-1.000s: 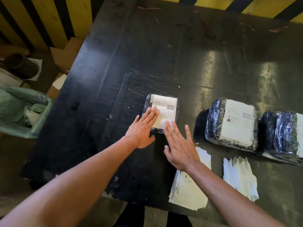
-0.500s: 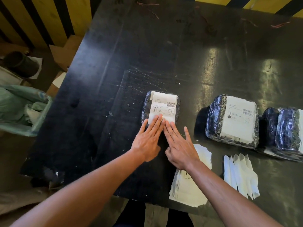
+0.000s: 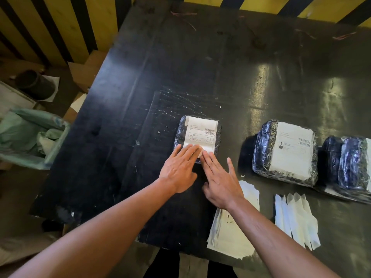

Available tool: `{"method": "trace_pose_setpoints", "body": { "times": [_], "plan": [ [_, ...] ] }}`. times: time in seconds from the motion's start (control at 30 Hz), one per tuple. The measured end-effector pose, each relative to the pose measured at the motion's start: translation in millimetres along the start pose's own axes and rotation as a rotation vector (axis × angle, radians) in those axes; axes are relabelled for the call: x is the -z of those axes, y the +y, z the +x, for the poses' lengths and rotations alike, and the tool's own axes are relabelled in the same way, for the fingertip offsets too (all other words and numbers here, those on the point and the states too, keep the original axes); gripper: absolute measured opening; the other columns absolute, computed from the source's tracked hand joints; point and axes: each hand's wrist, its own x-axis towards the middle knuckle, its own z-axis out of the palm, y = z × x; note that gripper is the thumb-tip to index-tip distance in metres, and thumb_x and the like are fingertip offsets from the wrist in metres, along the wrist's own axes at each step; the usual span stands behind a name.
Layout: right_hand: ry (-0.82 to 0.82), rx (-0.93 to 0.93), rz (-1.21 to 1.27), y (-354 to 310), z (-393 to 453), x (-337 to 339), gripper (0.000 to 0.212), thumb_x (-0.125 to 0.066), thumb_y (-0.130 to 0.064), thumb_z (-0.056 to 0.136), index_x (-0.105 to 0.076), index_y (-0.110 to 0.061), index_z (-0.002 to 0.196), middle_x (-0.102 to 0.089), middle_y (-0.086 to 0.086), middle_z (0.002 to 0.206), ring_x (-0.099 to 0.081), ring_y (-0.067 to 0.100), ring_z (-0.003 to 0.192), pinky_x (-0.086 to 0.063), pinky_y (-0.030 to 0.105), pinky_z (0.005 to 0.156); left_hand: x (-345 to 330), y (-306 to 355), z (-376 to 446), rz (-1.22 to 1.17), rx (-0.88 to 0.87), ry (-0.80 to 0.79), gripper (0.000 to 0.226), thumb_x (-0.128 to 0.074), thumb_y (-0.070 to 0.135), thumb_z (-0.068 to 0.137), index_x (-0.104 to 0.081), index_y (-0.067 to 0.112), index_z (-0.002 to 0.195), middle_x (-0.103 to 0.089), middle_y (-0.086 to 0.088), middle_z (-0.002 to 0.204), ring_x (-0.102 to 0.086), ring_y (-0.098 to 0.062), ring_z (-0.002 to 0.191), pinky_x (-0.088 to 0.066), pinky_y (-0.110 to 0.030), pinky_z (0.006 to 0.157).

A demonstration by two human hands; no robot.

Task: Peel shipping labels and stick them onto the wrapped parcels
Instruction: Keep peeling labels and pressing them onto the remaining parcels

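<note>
A small parcel [image 3: 180, 129] in dark shiny wrap lies mid-table with a white shipping label [image 3: 201, 133] on its top. My left hand [image 3: 179, 169] and my right hand [image 3: 219, 179] lie flat side by side, fingertips pressing the label's near edge. Neither hand holds anything. A bigger labelled parcel [image 3: 285, 151] lies to the right, and two more wrapped parcels [image 3: 349, 165] sit at the right edge. Under my right wrist is a stack of label sheets [image 3: 230, 235]; a fan of peeled backing strips [image 3: 297, 219] lies beside it.
The black table [image 3: 140, 97] is scratched and glossy. Left of it on the floor stand a green bag-lined bin [image 3: 30, 141], cardboard pieces [image 3: 86, 73] and a dark roll [image 3: 34, 83]. A yellow-and-black striped wall [image 3: 60, 27] runs behind.
Both hands slid toward me down the label, from its middle to its near edge, and came together side by side. The parcel stayed in place.
</note>
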Motion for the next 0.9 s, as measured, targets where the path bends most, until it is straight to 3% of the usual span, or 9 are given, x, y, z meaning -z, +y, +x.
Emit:
{"method": "trace_pose_setpoints", "body": {
  "times": [0.2,0.37,0.4,0.47,0.53,0.6,0.73,0.9],
  "plan": [
    [-0.022,-0.002,-0.008,2.2,0.3,4.6,0.082,-0.038,-0.032,0.100,0.009,-0.024,0.166,0.023,-0.011,0.171,0.022,0.008,0.158,0.012,0.058,0.127,11.6,-17.9,1.7,0.015,0.006,0.055,0.078,-0.053,0.033,0.096,-0.022,0.013,0.165,-0.027,0.001,0.168,-0.023,-0.015,0.157,0.001,-0.039,0.132],
    [-0.025,-0.016,0.021,1.2,0.1,3.1,0.085,-0.041,-0.031,0.098,0.009,-0.023,0.167,0.024,-0.011,0.171,0.022,0.008,0.158,0.011,0.057,0.127,19.8,-29.1,5.8,0.010,0.105,0.160,0.056,-0.056,0.033,0.092,-0.051,0.015,0.145,-0.053,0.001,0.145,-0.050,-0.018,0.139,-0.014,-0.038,0.131],
    [-0.026,-0.019,0.029,0.9,-0.2,3.2,0.086,-0.042,-0.031,0.098,0.009,-0.023,0.167,0.024,-0.011,0.171,0.023,0.008,0.157,0.011,0.057,0.127,21.7,-25.1,9.1,-0.010,0.088,0.172,0.058,-0.055,0.033,0.093,-0.049,0.016,0.148,-0.050,0.001,0.151,-0.046,-0.020,0.144,-0.014,-0.038,0.132],
    [-0.020,-0.022,0.048,0.4,0.0,2.9,0.087,-0.045,-0.032,0.098,0.008,-0.022,0.166,0.024,-0.011,0.171,0.024,0.008,0.157,0.012,0.057,0.127,21.0,-11.9,19.9,-0.039,-0.006,0.130,0.071,-0.050,0.035,0.098,-0.028,0.017,0.164,-0.022,0.001,0.173,-0.017,-0.021,0.161,-0.008,-0.040,0.133],
    [-0.021,-0.023,0.054,0.6,-0.2,3.0,0.088,-0.046,-0.032,0.098,0.008,-0.023,0.167,0.023,-0.011,0.171,0.025,0.008,0.156,0.012,0.057,0.127,15.9,-1.3,28.8,-0.018,-0.042,0.046,0.076,-0.039,0.040,0.104,-0.005,0.019,0.169,0.006,0.002,0.176,0.009,-0.017,0.163,0.000,-0.041,0.133],
    [-0.021,-0.020,0.046,2.0,0.4,2.2,0.088,-0.045,-0.032,0.098,0.010,-0.024,0.166,0.024,-0.011,0.171,0.026,0.008,0.156,0.012,0.057,0.127,10.5,-3.7,30.6,0.019,0.005,-0.010,0.078,-0.035,0.044,0.107,0.007,0.018,0.168,0.016,0.003,0.175,0.016,-0.015,0.161,0.004,-0.042,0.132],
    [-0.013,-0.011,0.021,4.0,0.6,0.4,0.084,-0.038,-0.031,0.098,0.010,-0.025,0.166,0.024,-0.012,0.171,0.024,0.007,0.157,0.011,0.058,0.127,6.3,-24.7,19.6,0.085,0.031,0.000,0.081,-0.035,0.043,0.106,0.013,0.018,0.166,0.017,0.003,0.175,0.016,-0.013,0.161,0.007,-0.043,0.132],
    [-0.015,-0.012,0.041,1.0,1.2,3.1,0.087,-0.045,-0.032,0.096,0.005,-0.022,0.167,0.024,-0.011,0.171,0.025,0.007,0.156,0.013,0.057,0.126,12.9,-13.1,31.2,-0.008,0.078,0.048,0.081,-0.037,0.050,0.104,-0.005,0.013,0.168,-0.001,-0.002,0.177,0.005,-0.019,0.163,0.007,-0.041,0.132]
  ]
}}
